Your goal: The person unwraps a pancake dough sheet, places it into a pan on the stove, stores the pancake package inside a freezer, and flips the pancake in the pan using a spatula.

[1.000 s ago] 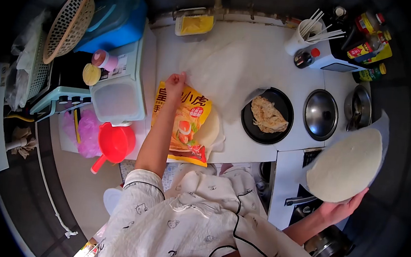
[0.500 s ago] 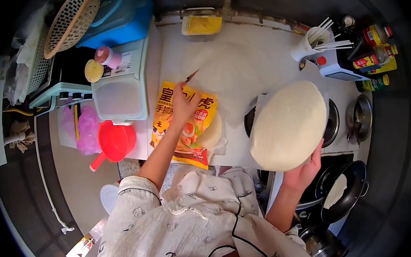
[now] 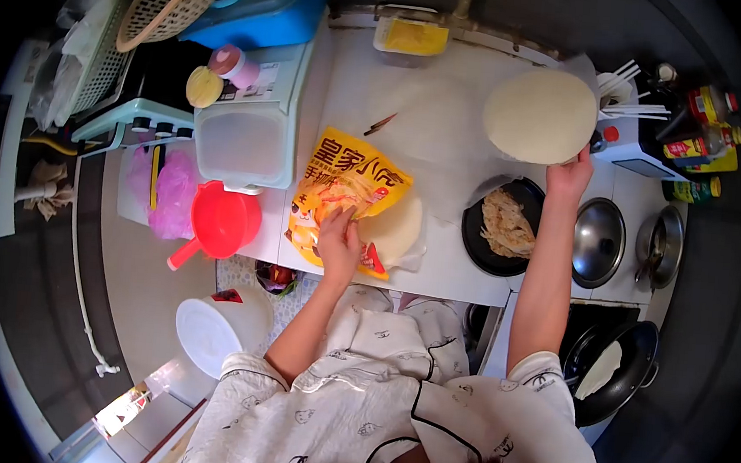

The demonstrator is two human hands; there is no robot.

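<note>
My right hand (image 3: 570, 176) holds a round, pale sheet of flatbread dough (image 3: 541, 114), with clear film behind it, up over the back right of the counter. My left hand (image 3: 340, 240) lies on the lower front of a yellow printed food bag (image 3: 336, 177), fingers bent onto it; the grip is partly hidden. Another pale dough round (image 3: 393, 233) on clear film sticks out from under the bag's right side. Behind the bag a slim, dark pointed item (image 3: 381, 123) rests on the counter. Right of centre, a dark pan (image 3: 474, 240) contains shredded, light-brown food (image 3: 508, 225).
A lidded container with yellow contents (image 3: 413, 38) stands at the back. Sauce bottles (image 3: 699, 149) and a metal lid (image 3: 599, 241) are to the right; a wok (image 3: 634, 365) with a pale piece sits front right. Leftward are a red dipper (image 3: 225, 218) and pale-blue box (image 3: 247, 143).
My right hand has carried the dough round toward the back, uncovering the pan. My left hand has moved from beside the pointed item down to the bag's lower front. The view has shifted.
</note>
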